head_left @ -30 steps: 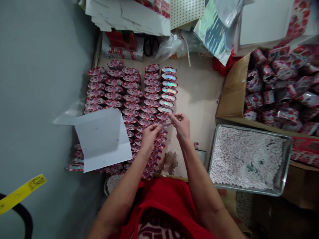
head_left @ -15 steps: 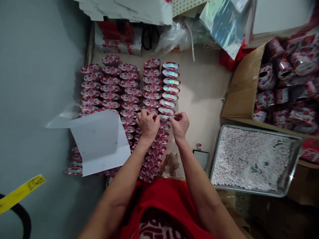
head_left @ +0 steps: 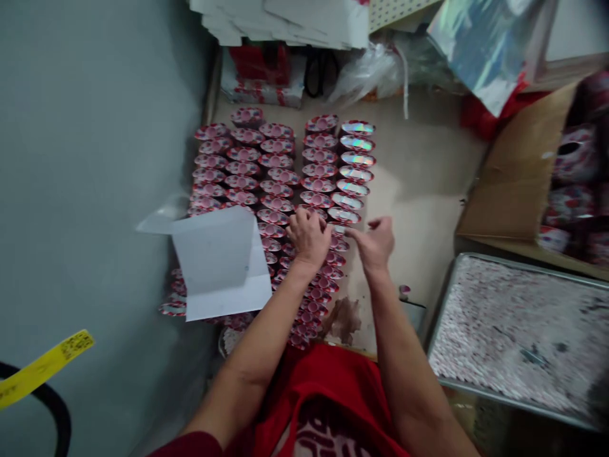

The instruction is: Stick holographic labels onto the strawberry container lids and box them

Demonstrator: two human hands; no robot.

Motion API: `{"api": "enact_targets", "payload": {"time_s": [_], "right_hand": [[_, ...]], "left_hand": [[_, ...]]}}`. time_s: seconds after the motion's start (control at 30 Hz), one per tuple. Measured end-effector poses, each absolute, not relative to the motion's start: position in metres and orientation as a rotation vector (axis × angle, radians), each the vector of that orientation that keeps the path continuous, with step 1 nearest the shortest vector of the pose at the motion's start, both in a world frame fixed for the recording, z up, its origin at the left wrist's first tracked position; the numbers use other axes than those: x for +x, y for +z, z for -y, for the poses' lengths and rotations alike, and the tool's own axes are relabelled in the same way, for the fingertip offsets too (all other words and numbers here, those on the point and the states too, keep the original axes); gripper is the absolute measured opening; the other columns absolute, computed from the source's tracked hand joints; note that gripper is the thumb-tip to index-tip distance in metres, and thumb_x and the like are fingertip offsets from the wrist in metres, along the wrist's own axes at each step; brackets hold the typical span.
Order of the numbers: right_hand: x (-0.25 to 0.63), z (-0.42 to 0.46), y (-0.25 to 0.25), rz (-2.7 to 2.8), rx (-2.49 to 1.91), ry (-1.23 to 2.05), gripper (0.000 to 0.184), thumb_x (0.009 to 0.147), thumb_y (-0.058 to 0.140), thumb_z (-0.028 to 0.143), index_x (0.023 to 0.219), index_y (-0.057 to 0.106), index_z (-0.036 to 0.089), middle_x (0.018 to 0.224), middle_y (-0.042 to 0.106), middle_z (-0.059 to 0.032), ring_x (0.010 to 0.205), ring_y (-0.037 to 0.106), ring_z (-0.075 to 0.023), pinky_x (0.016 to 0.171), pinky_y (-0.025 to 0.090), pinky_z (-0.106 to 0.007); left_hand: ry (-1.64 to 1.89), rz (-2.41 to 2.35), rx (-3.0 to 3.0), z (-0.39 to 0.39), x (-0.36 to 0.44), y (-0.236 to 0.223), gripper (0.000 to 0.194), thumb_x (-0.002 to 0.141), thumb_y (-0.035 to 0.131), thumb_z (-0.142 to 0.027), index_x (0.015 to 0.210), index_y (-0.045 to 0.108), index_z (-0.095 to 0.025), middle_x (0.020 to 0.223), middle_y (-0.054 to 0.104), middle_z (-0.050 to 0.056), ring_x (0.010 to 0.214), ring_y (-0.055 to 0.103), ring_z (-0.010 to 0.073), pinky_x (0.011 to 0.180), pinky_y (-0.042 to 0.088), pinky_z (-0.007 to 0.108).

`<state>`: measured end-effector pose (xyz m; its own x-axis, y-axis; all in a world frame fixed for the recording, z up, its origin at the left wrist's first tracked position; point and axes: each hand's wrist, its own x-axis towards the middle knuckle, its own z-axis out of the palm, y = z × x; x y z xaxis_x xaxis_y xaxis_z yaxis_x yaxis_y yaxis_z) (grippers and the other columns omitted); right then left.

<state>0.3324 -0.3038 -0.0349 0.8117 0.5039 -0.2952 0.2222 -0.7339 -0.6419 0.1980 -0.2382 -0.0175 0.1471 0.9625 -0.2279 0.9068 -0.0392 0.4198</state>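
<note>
My left hand (head_left: pixel 309 240) is closed, its fingers curled at the left end of a small oval container whose top bears a silvery strip (head_left: pixel 338 229). My right hand (head_left: pixel 377 244) is at the other end, thumb stretched to the strip and the other fingers bent, apart from the thumb. Beyond my hands runs a column of oval containers with shiny silver tops (head_left: pixel 356 158). To their left stand rows of red-and-pink patterned oval containers (head_left: pixel 319 170), each with a round pink spot on top. More of these lie below my hands, partly hidden by my left forearm.
White sheets (head_left: pixel 221 263) cover some containers at left. A metal tray (head_left: pixel 442 317) of small pale pieces lies at right, below a cardboard box (head_left: pixel 514 171) of patterned containers. A dark flat object (head_left: pixel 415 311) lies by my right forearm. White sheets (head_left: pixel 285 22) are stacked at the back.
The camera view has shifted, so the scene sits further right. My right index finger has lifted away from the thumb; the left hand stays at the same container.
</note>
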Motion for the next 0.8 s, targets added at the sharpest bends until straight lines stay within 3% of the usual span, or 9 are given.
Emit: {"api": "enact_targets", "payload": {"time_s": [0.1, 0.2, 0.27, 0.37, 0.47, 0.57, 0.63, 0.7, 0.8], "right_hand": [[0.346, 0.303, -0.042, 0.479, -2.417, 0.765, 0.064, 0.043, 0.091, 0.059, 0.081, 0.054, 0.024, 0.066, 0.057, 0.0039, 0.062, 0.050, -0.0173, 0.060, 0.037, -0.031], [0.352, 0.302, -0.046, 0.360, -2.253, 1.041, 0.073, 0.035, 0.093, 0.061, 0.084, 0.054, 0.023, 0.062, 0.059, 0.0036, 0.057, 0.052, -0.0183, 0.056, 0.038, -0.031], [0.351, 0.305, -0.042, 0.380, -2.249, 1.061, 0.075, 0.036, 0.092, 0.062, 0.089, 0.055, 0.023, 0.067, 0.062, 0.0014, 0.060, 0.057, -0.0210, 0.058, 0.042, -0.033], [0.337, 0.310, -0.023, 0.546, -2.398, 0.783, 0.072, 0.048, 0.089, 0.063, 0.098, 0.059, 0.022, 0.083, 0.067, -0.0036, 0.070, 0.060, -0.0232, 0.066, 0.046, -0.037], [0.301, 0.300, 0.013, 0.734, -2.237, 0.570, 0.056, 0.069, 0.081, 0.059, 0.104, 0.062, 0.021, 0.097, 0.069, -0.0070, 0.077, 0.062, -0.0222, 0.072, 0.049, -0.037], [0.246, 0.265, 0.051, 1.089, -1.894, 0.671, 0.029, 0.093, 0.064, 0.050, 0.093, 0.068, 0.022, 0.092, 0.072, -0.0063, 0.083, 0.064, -0.0212, 0.082, 0.049, -0.036], [0.207, 0.234, 0.066, 1.424, -1.697, 0.795, 0.023, 0.097, 0.063, 0.044, 0.096, 0.073, 0.024, 0.100, 0.075, -0.0066, 0.093, 0.065, -0.0225, 0.090, 0.047, -0.037], [0.171, 0.208, 0.068, 1.708, -1.563, 0.997, 0.021, 0.089, 0.076, 0.041, 0.104, 0.076, 0.026, 0.105, 0.077, -0.0059, 0.099, 0.066, -0.0244, 0.092, 0.045, -0.037], [0.134, 0.191, 0.055, 1.918, -1.437, 1.429, 0.047, 0.061, 0.096, 0.032, 0.104, 0.077, 0.026, 0.093, 0.077, -0.0026, 0.088, 0.067, -0.0236, 0.080, 0.047, -0.031]], "left_hand": [[0.225, -1.792, 1.937, 0.233, 0.204, -0.009, 0.051, 0.071, 0.093, -0.033, 0.111, 0.066, -0.016, 0.124, 0.058, 0.021, 0.119, 0.051, 0.0406, 0.099, 0.043, 0.054], [0.340, -1.630, 2.076, 0.209, 0.181, 0.022, 0.037, 0.082, 0.084, -0.022, 0.113, 0.065, -0.020, 0.122, 0.060, 0.017, 0.119, 0.051, 0.0379, 0.103, 0.041, 0.053], [0.372, -1.596, 2.204, 0.181, 0.134, 0.049, 0.032, 0.087, 0.078, -0.021, 0.116, 0.066, -0.023, 0.123, 0.059, 0.014, 0.122, 0.049, 0.0367, 0.105, 0.040, 0.052], [0.189, -1.667, 2.394, 0.139, 0.026, 0.078, 0.042, 0.084, 0.077, -0.015, 0.124, 0.067, -0.025, 0.127, 0.059, 0.011, 0.121, 0.051, 0.0343, 0.102, 0.040, 0.048], [-0.102, -1.681, 2.448, 0.129, -0.073, 0.077, 0.017, 0.086, 0.064, -0.009, 0.086, 0.073, -0.024, 0.095, 0.066, 0.010, 0.098, 0.059, 0.0283, 0.088, 0.042, 0.043], [0.000, -1.574, 2.504, 0.166, -0.119, 0.063, 0.025, 0.089, 0.057, -0.011, 0.074, 0.071, -0.024, 0.086, 0.067, 0.010, 0.087, 0.059, 0.0248, 0.082, 0.042, 0.040], [0.149, -1.471, 2.564, 0.206, -0.123, 0.057, 0.025, 0.092, 0.057, -0.015, 0.077, 0.073, -0.026, 0.087, 0.069, 0.009, 0.088, 0.060, 0.0242, 0.083, 0.043, 0.039], [0.253, -1.371, 2.578, 0.243, -0.114, 0.057, 0.023, 0.095, 0.058, -0.018, 0.084, 0.074, -0.029, 0.088, 0.071, 0.007, 0.090, 0.061, 0.0234, 0.084, 0.043, 0.039], [0.307, -1.264, 2.537, 0.275, -0.098, 0.067, 0.022, 0.096, 0.059, -0.017, 0.090, 0.076, -0.031, 0.091, 0.073, 0.006, 0.095, 0.063, 0.0223, 0.090, 0.044, 0.039]]}}
